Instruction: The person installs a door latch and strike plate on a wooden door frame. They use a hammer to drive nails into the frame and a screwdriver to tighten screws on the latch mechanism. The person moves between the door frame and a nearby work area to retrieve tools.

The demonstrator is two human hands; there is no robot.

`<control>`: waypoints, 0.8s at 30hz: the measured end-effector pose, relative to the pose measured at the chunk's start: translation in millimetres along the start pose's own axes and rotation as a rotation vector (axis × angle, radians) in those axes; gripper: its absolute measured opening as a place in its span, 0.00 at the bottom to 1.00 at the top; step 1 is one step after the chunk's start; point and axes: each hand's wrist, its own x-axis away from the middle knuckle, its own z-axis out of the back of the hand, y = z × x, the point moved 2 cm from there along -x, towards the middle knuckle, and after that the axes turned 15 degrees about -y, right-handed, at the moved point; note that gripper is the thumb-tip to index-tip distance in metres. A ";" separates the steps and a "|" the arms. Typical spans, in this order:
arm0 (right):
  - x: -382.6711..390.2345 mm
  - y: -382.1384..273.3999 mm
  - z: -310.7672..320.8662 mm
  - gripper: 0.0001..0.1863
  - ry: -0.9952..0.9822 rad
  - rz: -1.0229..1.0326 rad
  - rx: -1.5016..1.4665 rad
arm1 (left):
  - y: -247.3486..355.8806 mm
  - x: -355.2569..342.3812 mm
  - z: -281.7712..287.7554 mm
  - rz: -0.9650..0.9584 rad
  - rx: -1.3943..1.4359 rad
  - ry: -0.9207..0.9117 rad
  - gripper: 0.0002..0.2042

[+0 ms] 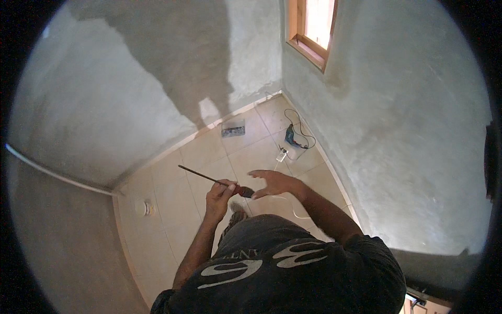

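Observation:
A long thin dark rod (198,175) runs from the upper left into my left hand (219,196), whose fingers are closed round it. Just right of that hand is a short reddish-brown piece with a dark, brush-like end (247,192), apparently in line with the rod. My right hand (273,183) is open, its fingers spread around the dark end; the thumb is close to it, and I cannot tell if it touches. My shirt and body fill the lower middle below both hands.
Grey plastered walls (397,131) meet at a tiled floor (204,146) with a low skirting. On it lie a drill (295,138) with cord, a power strip (282,156), a grey tray (232,132) and a small white container (145,208). A pale pipe (57,172) runs at left; a wood-framed window (293,26) is high right.

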 end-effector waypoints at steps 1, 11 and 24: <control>-23.5 -22.0 21.7 0.49 0.025 0.088 -0.035 | 1.2 -32.4 11.2 -0.003 0.019 -0.019 0.11; -102.7 11.8 140.3 0.29 0.578 -0.133 -0.483 | 30.1 -291.8 79.2 -0.154 -0.194 -0.641 0.09; -88.8 100.6 223.9 0.12 1.455 -0.396 -0.910 | 39.4 -566.7 18.3 -0.342 -0.493 -1.330 0.21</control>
